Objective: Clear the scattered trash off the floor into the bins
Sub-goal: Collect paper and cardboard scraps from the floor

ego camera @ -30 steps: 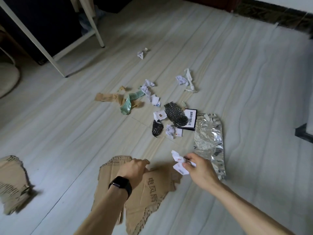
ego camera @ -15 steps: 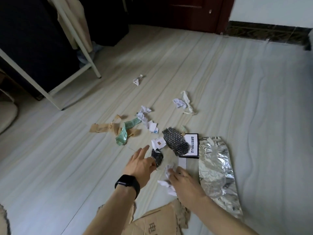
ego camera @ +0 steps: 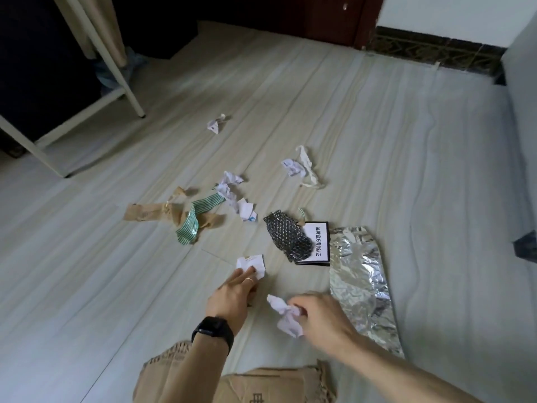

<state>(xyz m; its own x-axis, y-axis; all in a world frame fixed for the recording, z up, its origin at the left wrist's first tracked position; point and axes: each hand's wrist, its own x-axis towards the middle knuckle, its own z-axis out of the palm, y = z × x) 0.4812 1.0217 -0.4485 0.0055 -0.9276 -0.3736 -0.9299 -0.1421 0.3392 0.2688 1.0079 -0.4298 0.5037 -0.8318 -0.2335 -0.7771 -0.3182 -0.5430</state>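
Note:
Trash lies scattered on the pale floor; no bin is in view. My right hand grips a wad of crumpled white paper. My left hand, with a black watch, stretches its fingers forward, and the tips rest on a small white paper scrap. A dark scrap shows partly under that hand. Beyond lie a black mesh piece on a black-and-white card, a foil sheet, a green striped wrapper, brown paper and more white scraps.
Torn cardboard lies under my forearms at the bottom edge. White frame legs stand at the back left. A dark object juts in at the right edge. Further white scraps and a small one lie farther off.
My left hand left the cardboard and reached forward over the small dark mesh scrap to the white scrap. My right hand gathered more white paper. The view tilted up and forward.

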